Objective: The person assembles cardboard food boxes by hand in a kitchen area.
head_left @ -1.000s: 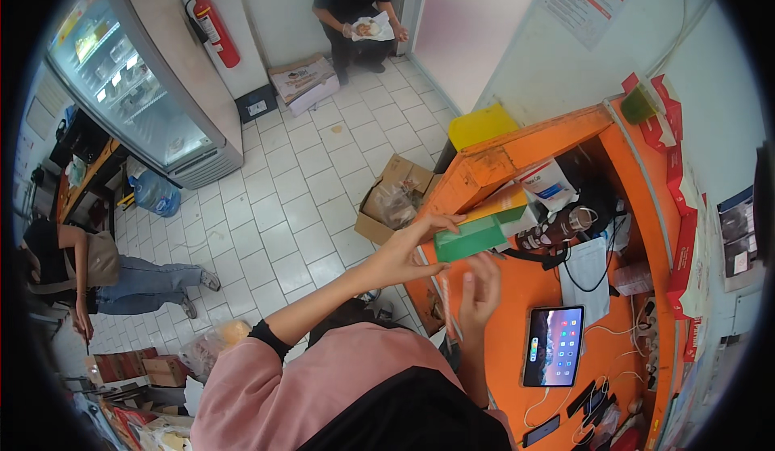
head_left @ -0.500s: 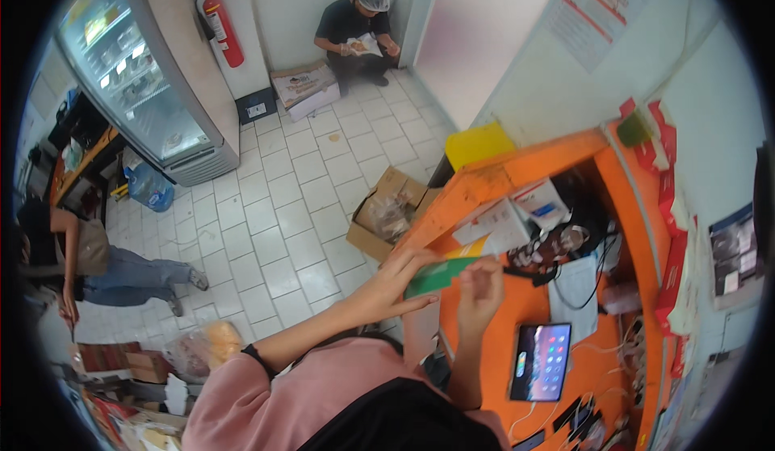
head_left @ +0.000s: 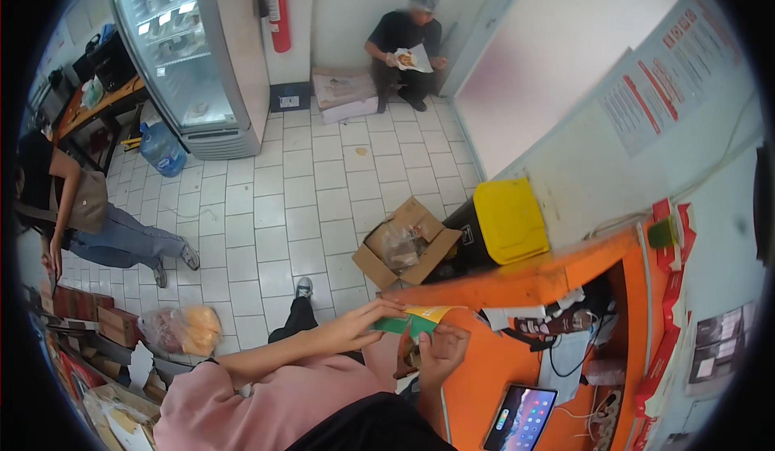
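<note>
- Green and yellow, the packet (head_left: 416,319) was raised in front of our pink top (head_left: 266,406), over or just beside the desk's corner; we couldn't tell which.
- Our left hand (head_left: 367,323) had fingers and thumb closed about its left end; squeezing harder there could have creased what looked like thin card.
- Our right hand (head_left: 444,350) was half curled at the near right edge. We couldn't tell whether it gripped, so a loose pinch might have let that side slip.
- On the orange desk (head_left: 480,386), near that hand, the tablet (head_left: 521,420) lay screen up; a careless swing of our right arm could have nudged it.
- Past the desk, an open cardboard box (head_left: 375,267) stood on the floor, where a packet dropped leftward might have landed.
- Farther off, a co-worker (head_left: 408,43) crouched with food, well apart from our hands and seemingly at little risk.
</note>
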Available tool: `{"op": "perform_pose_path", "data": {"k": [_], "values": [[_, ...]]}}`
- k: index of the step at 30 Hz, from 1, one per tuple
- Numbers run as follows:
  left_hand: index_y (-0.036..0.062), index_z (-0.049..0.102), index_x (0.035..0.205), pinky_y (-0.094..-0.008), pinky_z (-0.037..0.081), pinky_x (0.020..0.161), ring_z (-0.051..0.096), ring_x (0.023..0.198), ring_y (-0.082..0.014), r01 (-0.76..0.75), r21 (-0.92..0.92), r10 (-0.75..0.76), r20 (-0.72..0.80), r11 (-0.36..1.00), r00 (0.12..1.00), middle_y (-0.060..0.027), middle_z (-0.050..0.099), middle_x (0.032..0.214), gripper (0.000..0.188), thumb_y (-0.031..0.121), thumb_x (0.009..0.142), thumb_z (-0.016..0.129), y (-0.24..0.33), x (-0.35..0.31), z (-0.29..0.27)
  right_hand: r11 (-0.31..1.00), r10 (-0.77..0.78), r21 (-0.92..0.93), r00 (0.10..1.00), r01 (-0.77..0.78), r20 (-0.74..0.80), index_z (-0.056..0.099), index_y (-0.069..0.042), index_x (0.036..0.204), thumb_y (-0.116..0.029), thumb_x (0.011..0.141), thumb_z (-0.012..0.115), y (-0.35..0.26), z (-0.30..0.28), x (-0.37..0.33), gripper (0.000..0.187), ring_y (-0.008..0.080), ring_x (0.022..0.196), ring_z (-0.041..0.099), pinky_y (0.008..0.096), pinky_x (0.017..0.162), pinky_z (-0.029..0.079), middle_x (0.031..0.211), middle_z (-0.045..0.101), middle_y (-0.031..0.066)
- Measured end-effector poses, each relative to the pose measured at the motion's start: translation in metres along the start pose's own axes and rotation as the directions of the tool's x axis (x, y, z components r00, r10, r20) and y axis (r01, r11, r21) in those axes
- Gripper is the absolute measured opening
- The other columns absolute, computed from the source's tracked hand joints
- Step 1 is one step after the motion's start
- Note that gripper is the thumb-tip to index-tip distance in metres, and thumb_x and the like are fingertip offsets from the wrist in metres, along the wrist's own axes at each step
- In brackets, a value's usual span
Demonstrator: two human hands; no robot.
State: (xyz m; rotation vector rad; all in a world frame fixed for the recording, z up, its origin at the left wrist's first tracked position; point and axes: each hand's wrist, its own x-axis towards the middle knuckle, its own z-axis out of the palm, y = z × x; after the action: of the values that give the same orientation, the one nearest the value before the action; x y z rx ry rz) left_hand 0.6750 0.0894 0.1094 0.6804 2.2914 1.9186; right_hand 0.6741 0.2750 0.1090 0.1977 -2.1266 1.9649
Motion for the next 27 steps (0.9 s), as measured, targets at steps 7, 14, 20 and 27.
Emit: {"op": "perform_pose_path", "data": {"k": [7,14,20,27], "values": [[0.0067,0.045,0.118,-0.0364,0.04,0.091,0.046,0.11,-0.0322,0.216,0.161,-0.198,-0.119,0.963,0.973,-0.0128,0.046,0.117,0.034,0.016,0.087,0.053,-0.023,-0.014,-0.105,0.888,0.353,0.321,0.935,-0.33,-0.013,0.046,-0.002,0.1,0.002,0.084,0.05,0.027,0.135,0.035,0.017,0.0124,0.088,0.051,0.0254,0.075,0.044,0.096,0.051,0.0064],[0.0045,0.05,0.111,-0.0366,0.038,0.095,0.045,0.115,-0.0316,0.098,0.196,-0.032,-0.315,0.976,0.948,-0.0143,0.048,0.116,0.029,0.004,0.083,0.056,-0.038,0.0,-0.182,0.894,0.312,0.338,0.95,-0.295,0.005,0.052,0.003,0.1,-0.003,0.086,0.054,0.02,0.226,0.085,0.016,0.0147,0.093,0.055,0.0267,0.082,0.045,0.097,0.058,0.0095],[0.0003,0.051,0.107,-0.0401,0.037,0.097,0.043,0.118,-0.0345,0.035,0.385,0.177,-0.5,0.922,0.848,-0.0142,0.053,0.111,0.031,-0.008,0.077,0.053,-0.063,0.048,-0.227,0.887,0.084,0.446,0.992,-0.118,0.094,0.053,0.003,0.098,0.001,0.086,0.052,0.021,0.271,0.158,0.012,0.0148,0.094,0.056,0.0261,0.08,0.047,0.102,0.056,0.0113],[-0.0017,0.049,0.103,-0.0341,0.043,0.085,0.054,0.098,-0.0307,0.104,0.434,0.187,-0.576,0.895,0.796,-0.0165,0.055,0.105,0.026,-0.008,0.078,0.048,-0.079,0.146,-0.3,0.936,-0.141,0.342,0.977,0.08,0.159,0.052,0.006,0.096,0.005,0.085,0.051,0.046,0.306,0.276,0.011,0.0184,0.095,0.055,0.0265,0.082,0.046,0.101,0.054,0.0129]]}}
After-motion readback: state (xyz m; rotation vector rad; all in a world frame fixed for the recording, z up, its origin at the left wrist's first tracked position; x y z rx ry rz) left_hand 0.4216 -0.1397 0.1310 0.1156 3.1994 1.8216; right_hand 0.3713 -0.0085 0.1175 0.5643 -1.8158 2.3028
